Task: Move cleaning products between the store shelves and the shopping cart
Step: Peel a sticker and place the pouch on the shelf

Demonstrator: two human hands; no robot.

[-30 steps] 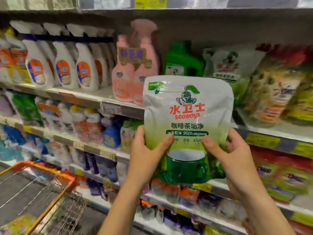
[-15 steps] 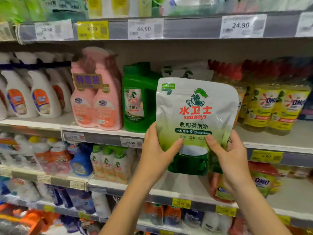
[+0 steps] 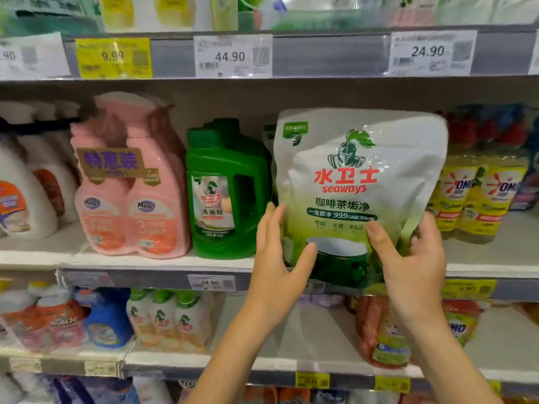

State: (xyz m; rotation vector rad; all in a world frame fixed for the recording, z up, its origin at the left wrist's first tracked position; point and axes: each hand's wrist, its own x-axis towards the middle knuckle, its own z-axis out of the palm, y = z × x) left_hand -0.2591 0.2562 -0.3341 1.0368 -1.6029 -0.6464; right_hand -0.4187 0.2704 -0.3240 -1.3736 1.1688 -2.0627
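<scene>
On the middle shelf (image 3: 145, 262), far left, white bottles (image 3: 26, 193) stand in a row, then two pink bottles (image 3: 131, 193) banded as one pack, then a green jug (image 3: 227, 193). All of them face out so their labels read from the aisle.

Just right of the jug comes the left hand (image 3: 277, 272). Its fingers are straight and pressed together along the pouch's left edge, and the thumb lies low across the front, pinching the bag.

The pouch (image 3: 358, 185) is upright, label towards us, held in the gap between the jug and the yellow bottles (image 3: 478, 193). Its base is about level with the shelf lip; whether it rests on the board, I cannot tell.

The right hand (image 3: 414, 275) has its thumb on the front and its fingers curled round the right edge. Two low grips, I'd say, because a soft bag flops from one corner. This looks like a slot-in beside its own brand. The yellow bottles crowd close, so it could be a tight fit.
</scene>
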